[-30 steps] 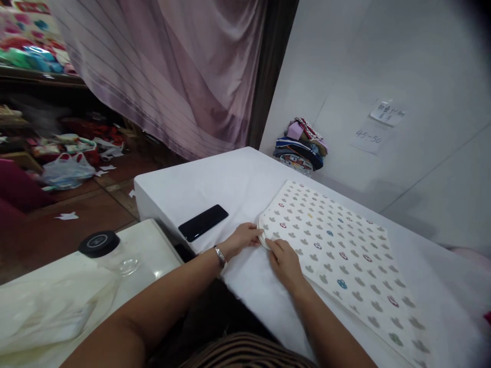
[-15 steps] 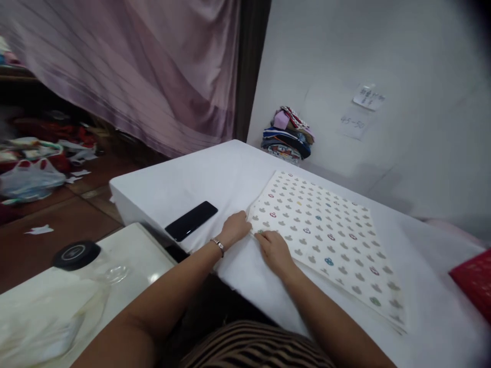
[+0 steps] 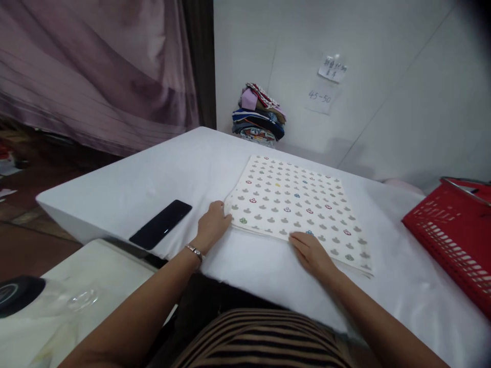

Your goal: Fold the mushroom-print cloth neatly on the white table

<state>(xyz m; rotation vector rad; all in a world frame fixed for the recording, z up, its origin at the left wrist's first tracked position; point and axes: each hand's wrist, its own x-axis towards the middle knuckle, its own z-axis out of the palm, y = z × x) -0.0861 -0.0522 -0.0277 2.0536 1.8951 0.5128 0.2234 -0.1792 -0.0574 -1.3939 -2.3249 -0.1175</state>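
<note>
A cream cloth (image 3: 295,204) with rows of grey and coloured mouse-head prints lies folded flat on the white-covered table (image 3: 153,176). At its near left corner, my left hand (image 3: 213,224) has its fingers closed on the edge. My right hand (image 3: 311,254) pinches the near edge about midway along, its thumb lying toward the body and the fingertips partly hidden by the fabric. Left of my left hand lies a black smartphone (image 3: 161,223), apart from the cloth.
A red plastic basket (image 3: 452,235) stands at the right. Folded clothes (image 3: 259,115) are stacked against the wall at the back. A lower cream surface (image 3: 111,271) at the left holds a round black object (image 3: 21,294). A pink curtain (image 3: 95,71) hangs behind.
My right hand has slid rightward along the near edge, away from my left hand, which stays at the corner. The view has turned right, bringing more of the red basket into sight.
</note>
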